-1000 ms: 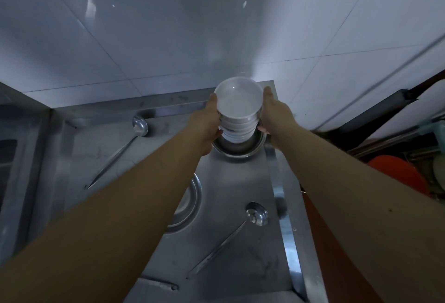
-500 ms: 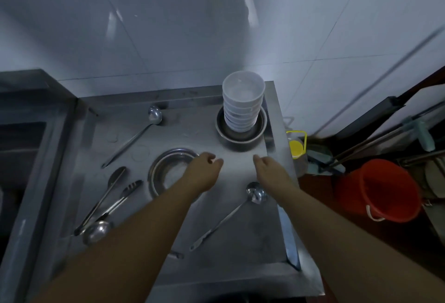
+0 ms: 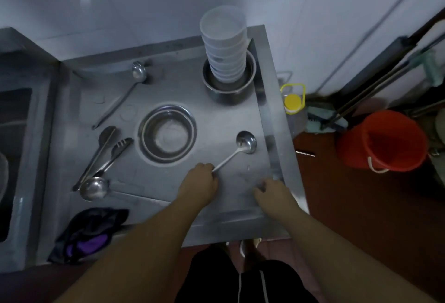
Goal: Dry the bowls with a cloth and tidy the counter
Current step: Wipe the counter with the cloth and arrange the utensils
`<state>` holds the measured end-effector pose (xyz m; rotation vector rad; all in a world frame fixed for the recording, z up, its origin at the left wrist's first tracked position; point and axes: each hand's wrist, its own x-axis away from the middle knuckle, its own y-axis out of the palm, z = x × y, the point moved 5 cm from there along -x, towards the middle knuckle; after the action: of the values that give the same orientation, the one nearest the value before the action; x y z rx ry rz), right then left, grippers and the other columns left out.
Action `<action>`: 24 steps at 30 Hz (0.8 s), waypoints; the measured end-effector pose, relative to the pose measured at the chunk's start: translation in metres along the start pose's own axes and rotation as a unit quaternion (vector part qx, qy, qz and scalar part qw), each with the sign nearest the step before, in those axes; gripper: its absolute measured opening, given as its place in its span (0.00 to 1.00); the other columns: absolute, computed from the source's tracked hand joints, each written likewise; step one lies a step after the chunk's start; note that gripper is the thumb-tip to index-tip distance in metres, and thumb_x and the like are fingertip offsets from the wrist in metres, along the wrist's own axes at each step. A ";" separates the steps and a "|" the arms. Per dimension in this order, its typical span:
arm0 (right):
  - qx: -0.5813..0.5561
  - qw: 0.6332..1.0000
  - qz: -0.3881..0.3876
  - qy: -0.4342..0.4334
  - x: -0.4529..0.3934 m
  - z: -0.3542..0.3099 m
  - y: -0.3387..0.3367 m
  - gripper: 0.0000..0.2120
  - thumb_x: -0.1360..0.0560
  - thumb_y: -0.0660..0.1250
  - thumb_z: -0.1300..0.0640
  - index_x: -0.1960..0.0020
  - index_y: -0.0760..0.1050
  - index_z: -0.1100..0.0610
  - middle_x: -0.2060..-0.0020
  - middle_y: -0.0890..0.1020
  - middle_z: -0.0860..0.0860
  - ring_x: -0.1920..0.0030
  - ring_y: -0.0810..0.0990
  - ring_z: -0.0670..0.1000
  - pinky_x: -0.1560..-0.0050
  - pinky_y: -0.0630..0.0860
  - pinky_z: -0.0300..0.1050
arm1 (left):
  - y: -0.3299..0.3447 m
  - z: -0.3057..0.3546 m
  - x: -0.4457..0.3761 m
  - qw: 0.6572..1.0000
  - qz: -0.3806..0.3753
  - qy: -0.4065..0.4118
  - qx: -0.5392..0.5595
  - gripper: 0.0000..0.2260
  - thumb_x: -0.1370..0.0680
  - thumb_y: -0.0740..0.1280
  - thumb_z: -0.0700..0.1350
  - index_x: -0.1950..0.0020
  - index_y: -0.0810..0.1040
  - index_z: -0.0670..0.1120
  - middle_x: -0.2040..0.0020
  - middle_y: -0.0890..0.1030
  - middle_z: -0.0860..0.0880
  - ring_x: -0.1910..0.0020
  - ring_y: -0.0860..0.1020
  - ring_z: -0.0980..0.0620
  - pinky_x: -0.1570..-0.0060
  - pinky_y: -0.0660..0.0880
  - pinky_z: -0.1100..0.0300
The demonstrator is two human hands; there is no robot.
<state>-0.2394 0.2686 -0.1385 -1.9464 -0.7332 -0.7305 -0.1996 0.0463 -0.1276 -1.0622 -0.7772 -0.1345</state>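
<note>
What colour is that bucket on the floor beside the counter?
The bucket is orange-red, with a pale handle; the head view, the only one, shows it at right.

dim bluish light, soft motion blur, wide-angle bending at edges

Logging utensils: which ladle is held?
The ladle nearest the counter's right edge; the left hand grips its handle. The other two lie untouched on the left.
</note>
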 end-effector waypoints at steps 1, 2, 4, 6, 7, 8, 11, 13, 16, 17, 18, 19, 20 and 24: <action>-0.006 1.000 0.005 -0.002 0.000 0.002 0.001 0.15 0.19 0.65 0.50 0.39 0.79 0.58 0.42 0.82 0.58 0.42 0.81 0.61 0.41 0.80 0.54 | 0.002 0.002 -0.004 1.000 0.006 0.004 -0.005 0.13 0.16 0.64 0.46 0.35 0.78 0.42 0.39 0.77 0.40 0.41 0.78 0.37 0.40 0.76 0.46; -0.011 1.000 0.006 -0.002 0.000 0.003 0.003 0.14 0.19 0.65 0.50 0.39 0.79 0.58 0.43 0.82 0.58 0.42 0.81 0.61 0.41 0.80 0.54 | 0.004 0.004 -0.008 1.000 0.012 0.005 -0.008 0.13 0.16 0.64 0.46 0.35 0.78 0.42 0.39 0.77 0.40 0.41 0.78 0.37 0.40 0.77 0.45; -0.035 0.999 0.008 0.005 -0.003 0.007 0.007 0.12 0.19 0.64 0.50 0.41 0.78 0.56 0.45 0.81 0.56 0.44 0.81 0.60 0.43 0.80 0.54 | 0.010 0.009 -0.020 1.000 0.019 0.004 -0.016 0.13 0.16 0.63 0.46 0.34 0.78 0.43 0.38 0.76 0.40 0.39 0.77 0.38 0.39 0.77 0.43; -0.067 0.998 0.013 0.015 -0.006 0.009 0.010 0.09 0.19 0.64 0.49 0.45 0.77 0.54 0.46 0.81 0.54 0.46 0.82 0.59 0.45 0.79 0.52 | 0.014 0.011 -0.030 0.999 0.022 -0.003 -0.024 0.13 0.16 0.62 0.45 0.34 0.77 0.44 0.37 0.76 0.41 0.39 0.76 0.38 0.39 0.77 0.43; -0.079 0.997 0.017 0.017 -0.007 0.011 0.012 0.07 0.20 0.64 0.49 0.47 0.75 0.52 0.47 0.81 0.53 0.46 0.82 0.58 0.46 0.78 0.51 | 0.016 0.012 -0.035 0.999 0.028 -0.007 -0.026 0.12 0.16 0.62 0.44 0.35 0.77 0.44 0.38 0.76 0.41 0.40 0.77 0.38 0.40 0.77 0.43; -0.085 0.996 0.019 0.017 -0.008 0.012 0.015 0.06 0.20 0.64 0.49 0.48 0.74 0.51 0.47 0.80 0.52 0.47 0.81 0.58 0.47 0.78 0.50 | 0.016 0.012 -0.039 0.999 0.033 -0.011 -0.025 0.11 0.16 0.61 0.43 0.36 0.78 0.44 0.39 0.77 0.41 0.41 0.77 0.38 0.41 0.78 0.43; -0.091 0.995 0.022 0.020 -0.008 0.018 0.021 0.03 0.19 0.63 0.49 0.48 0.73 0.48 0.50 0.80 0.51 0.50 0.81 0.55 0.51 0.76 0.48 | 0.016 0.009 -0.048 0.999 0.025 -0.026 -0.013 0.10 0.16 0.60 0.40 0.38 0.78 0.43 0.40 0.79 0.40 0.42 0.79 0.37 0.42 0.78 0.44; -0.097 0.995 0.023 0.028 -0.006 0.022 0.024 0.04 0.18 0.62 0.51 0.48 0.74 0.49 0.51 0.81 0.51 0.50 0.82 0.55 0.50 0.79 0.49 | 0.016 0.007 -0.049 0.999 0.008 -0.034 0.015 0.10 0.16 0.62 0.41 0.38 0.79 0.43 0.39 0.80 0.40 0.41 0.79 0.38 0.42 0.77 0.47; -0.096 0.994 0.030 0.033 -0.002 0.024 0.023 0.06 0.17 0.63 0.50 0.47 0.77 0.50 0.50 0.83 0.51 0.51 0.82 0.54 0.54 0.77 0.45 | 0.010 0.003 -0.043 0.995 0.001 -0.048 0.085 0.11 0.16 0.64 0.43 0.36 0.80 0.43 0.39 0.82 0.40 0.39 0.80 0.39 0.39 0.78 0.48; -0.095 0.994 0.033 0.034 0.000 0.024 0.022 0.06 0.17 0.63 0.50 0.47 0.78 0.50 0.50 0.83 0.52 0.53 0.82 0.52 0.58 0.75 0.42 | 0.006 0.002 -0.039 0.993 0.004 -0.052 0.106 0.10 0.15 0.64 0.44 0.37 0.80 0.42 0.39 0.82 0.40 0.40 0.80 0.39 0.38 0.78 0.48; -0.094 0.994 0.033 0.034 0.002 0.022 0.020 0.06 0.17 0.63 0.50 0.47 0.78 0.50 0.50 0.83 0.51 0.55 0.81 0.50 0.61 0.72 0.40 | 0.002 0.001 -0.034 0.991 0.007 -0.057 0.122 0.10 0.16 0.64 0.44 0.38 0.81 0.43 0.40 0.82 0.40 0.41 0.80 0.39 0.39 0.78 0.47; -0.089 0.995 0.031 0.032 0.004 0.021 0.018 0.07 0.17 0.63 0.49 0.47 0.78 0.50 0.50 0.83 0.51 0.57 0.79 0.49 0.63 0.70 0.40 | -0.003 -0.002 -0.028 0.989 0.011 -0.063 0.135 0.10 0.16 0.64 0.43 0.39 0.81 0.43 0.41 0.83 0.41 0.42 0.81 0.39 0.40 0.79 0.47; -0.079 0.996 0.028 0.029 0.006 0.018 0.015 0.07 0.17 0.63 0.49 0.47 0.78 0.50 0.52 0.82 0.50 0.58 0.79 0.48 0.63 0.70 0.41 | -0.009 -0.006 -0.022 0.987 0.016 -0.071 0.146 0.09 0.17 0.64 0.42 0.39 0.81 0.43 0.42 0.83 0.41 0.43 0.81 0.39 0.40 0.80 0.46; -0.052 0.998 0.019 0.001 0.018 0.003 0.003 0.04 0.19 0.64 0.50 0.48 0.76 0.49 0.52 0.80 0.48 0.58 0.77 0.44 0.64 0.70 0.40 | -0.033 -0.032 0.007 0.980 0.042 -0.093 0.174 0.09 0.17 0.64 0.42 0.42 0.83 0.43 0.44 0.84 0.42 0.46 0.81 0.41 0.44 0.80 0.49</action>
<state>-0.2249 0.2732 -0.1285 -2.0480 -0.6657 -0.7606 -0.1935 0.0050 -0.1069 -0.7796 -0.8852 0.1707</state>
